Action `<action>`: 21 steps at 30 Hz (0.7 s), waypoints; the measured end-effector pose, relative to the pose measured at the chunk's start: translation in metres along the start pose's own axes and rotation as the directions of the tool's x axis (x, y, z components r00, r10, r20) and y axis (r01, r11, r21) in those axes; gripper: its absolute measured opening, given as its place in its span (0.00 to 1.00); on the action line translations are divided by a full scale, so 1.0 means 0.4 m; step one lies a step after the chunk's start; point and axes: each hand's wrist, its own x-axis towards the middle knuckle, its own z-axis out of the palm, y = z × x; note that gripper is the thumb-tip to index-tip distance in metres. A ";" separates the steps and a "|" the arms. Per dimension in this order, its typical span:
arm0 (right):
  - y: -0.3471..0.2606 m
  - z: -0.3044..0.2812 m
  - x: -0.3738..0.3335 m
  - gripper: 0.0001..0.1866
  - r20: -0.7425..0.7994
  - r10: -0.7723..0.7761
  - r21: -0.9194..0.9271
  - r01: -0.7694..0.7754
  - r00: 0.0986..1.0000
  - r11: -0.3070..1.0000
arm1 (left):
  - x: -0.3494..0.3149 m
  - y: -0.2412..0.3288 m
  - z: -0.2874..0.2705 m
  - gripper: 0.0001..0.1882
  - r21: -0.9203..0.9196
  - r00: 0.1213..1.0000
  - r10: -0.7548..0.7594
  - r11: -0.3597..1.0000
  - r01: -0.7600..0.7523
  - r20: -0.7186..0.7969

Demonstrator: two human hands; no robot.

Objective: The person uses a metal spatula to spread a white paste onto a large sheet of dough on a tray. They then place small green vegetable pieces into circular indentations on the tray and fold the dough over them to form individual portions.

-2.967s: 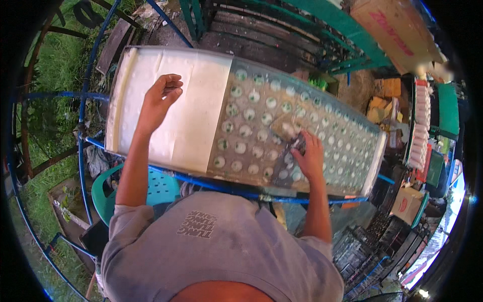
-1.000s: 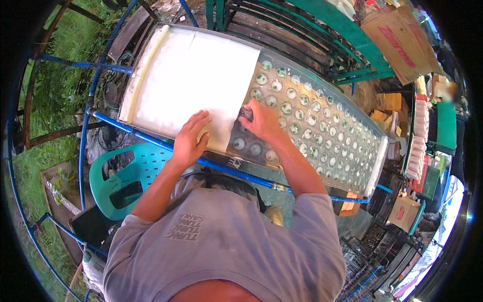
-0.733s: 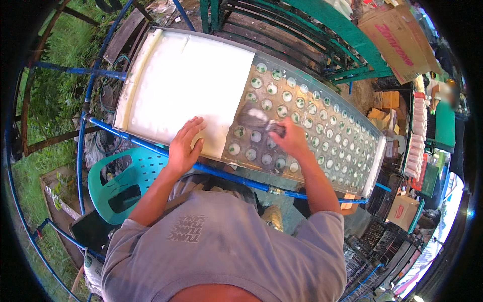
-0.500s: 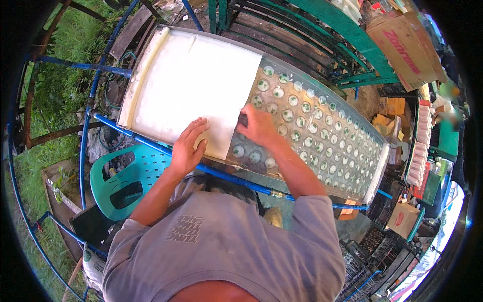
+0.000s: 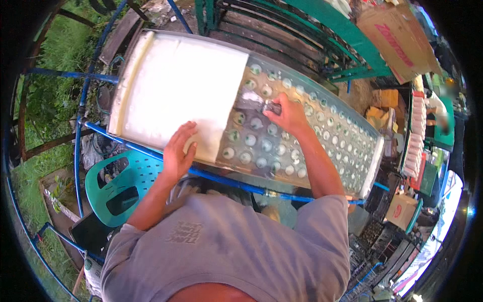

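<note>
My right hand [image 5: 289, 115] is closed round the dark handle of a scraper-like tool [image 5: 250, 100], whose flat, shiny head lies over the panel, close to the white sheet's edge. Motion blurs the head, so its exact kind is unclear. My left hand [image 5: 179, 148] rests palm down on the lower right part of the white sheet [image 5: 176, 85], fingers stretched out. The sheet covers the left part of a long, framed panel [image 5: 282, 151]. Rows of round, whitish spots with green marks show across the uncovered right part, under a glossy surface.
A blue pipe rail [image 5: 226, 180] runs along the panel's near side. At left stands a teal plastic chair [image 5: 108, 183]. Green slatted furniture [image 5: 297, 38] is beyond the panel. Cardboard boxes [image 5: 397, 43] and stacked pale trays [image 5: 415, 133] are at right, with another person partly visible behind.
My right hand has moved right and slightly farther away from the sheet's edge, bringing the tool's shiny head into sight. My left hand stays on the sheet. The whole view has shifted slightly.
</note>
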 end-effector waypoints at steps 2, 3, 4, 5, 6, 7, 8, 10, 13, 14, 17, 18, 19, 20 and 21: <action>0.003 0.019 -0.027 0.29 0.015 -0.009 0.037 0.008 1.000 0.999 | -0.009 0.004 -0.008 0.20 0.021 1.000 -0.020 1.000 0.021 -0.024; 0.002 0.019 -0.014 0.29 0.006 -0.033 0.055 0.033 0.999 0.998 | -0.008 -0.001 -0.012 0.20 0.022 1.000 -0.008 1.000 0.009 -0.027; 0.012 0.037 -0.016 0.28 -0.023 -0.053 0.122 0.055 0.998 0.991 | -0.015 -0.006 -0.014 0.20 0.022 0.999 0.002 1.000 -0.002 -0.032; 0.019 0.037 -0.016 0.28 -0.029 -0.045 0.129 0.048 0.999 0.990 | -0.015 -0.009 -0.016 0.20 0.023 0.999 0.011 1.000 -0.011 -0.039; 0.011 0.041 -0.021 0.28 -0.025 -0.038 0.143 0.041 0.999 0.989 | -0.015 -0.006 -0.016 0.20 0.023 0.999 0.010 1.000 -0.009 -0.048; 0.002 0.047 -0.018 0.27 -0.020 -0.031 0.157 0.034 0.999 0.987 | -0.008 0.000 -0.012 0.20 0.022 0.998 0.008 1.000 -0.006 -0.058; -0.027 0.077 0.010 0.27 -0.037 -0.080 0.158 0.084 0.996 0.984 | -0.006 0.003 -0.013 0.20 0.021 0.998 0.006 1.000 -0.004 -0.067; -0.113 0.143 0.076 0.26 -0.092 -0.152 0.150 0.164 0.984 0.975 | -0.003 0.000 -0.009 0.19 0.066 0.998 0.032 0.997 -0.028 -0.056; -0.177 0.130 0.083 0.24 -0.053 -0.087 0.129 0.093 0.995 0.987 | -0.006 -0.006 -0.009 0.20 0.088 0.997 0.020 0.996 -0.013 -0.081; -0.169 0.135 0.061 0.24 -0.038 -0.104 0.148 0.109 0.994 0.983 | -0.009 -0.007 -0.008 0.20 0.087 0.996 0.014 0.996 -0.006 -0.090; -0.100 0.077 0.002 0.24 -0.001 -0.131 0.148 0.130 0.991 0.980 | -0.011 -0.003 -0.006 0.20 0.104 0.997 -0.003 0.994 0.011 -0.075; -0.059 0.052 -0.026 0.23 0.037 -0.099 0.127 0.093 0.994 0.987 | -0.009 -0.003 -0.007 0.20 0.097 0.996 -0.004 0.995 0.012 -0.087; -0.008 0.032 -0.042 0.23 -0.004 -0.097 0.115 0.097 0.995 0.989 | -0.007 -0.001 -0.008 0.20 0.087 0.996 -0.005 0.996 0.014 -0.094; 0.043 0.020 -0.064 0.22 -0.039 -0.093 0.105 0.097 0.995 0.990 | -0.013 0.000 -0.006 0.20 0.077 0.995 -0.013 0.997 0.020 -0.096; 0.056 0.003 -0.069 0.22 -0.087 -0.089 0.096 0.098 0.992 0.991 | -0.010 0.001 -0.004 0.20 0.071 0.996 -0.010 0.997 0.016 -0.093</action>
